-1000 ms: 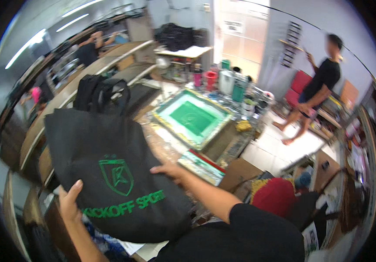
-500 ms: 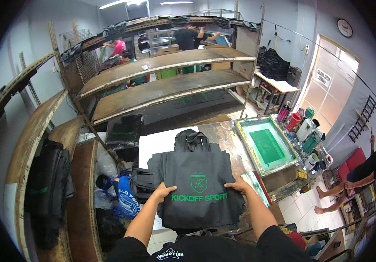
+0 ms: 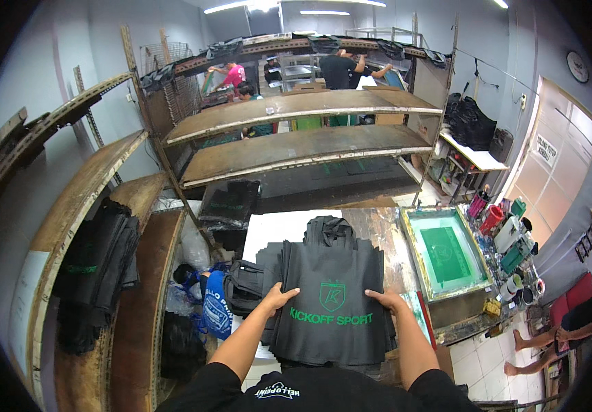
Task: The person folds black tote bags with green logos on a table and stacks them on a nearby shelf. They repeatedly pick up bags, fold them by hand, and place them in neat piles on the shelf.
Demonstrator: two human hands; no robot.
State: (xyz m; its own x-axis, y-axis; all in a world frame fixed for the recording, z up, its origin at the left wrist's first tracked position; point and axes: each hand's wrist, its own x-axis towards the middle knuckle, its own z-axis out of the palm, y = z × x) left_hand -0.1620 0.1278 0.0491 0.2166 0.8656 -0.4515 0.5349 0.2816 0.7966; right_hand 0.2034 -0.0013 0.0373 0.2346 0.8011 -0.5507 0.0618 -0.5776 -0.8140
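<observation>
Bags (image 3: 330, 341) lie piled flat, left hand (image 3: 276, 300) and right hand (image 3: 387, 301) pinching opposite sides.

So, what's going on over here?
A person in a black shirt has the left hand and right hand at opposite sides of a stack of black bags, thumbs over the top one. Its green print faces up. To the right, a framed screen with a green area lies on the worktable, beside bottles and cups.
</observation>
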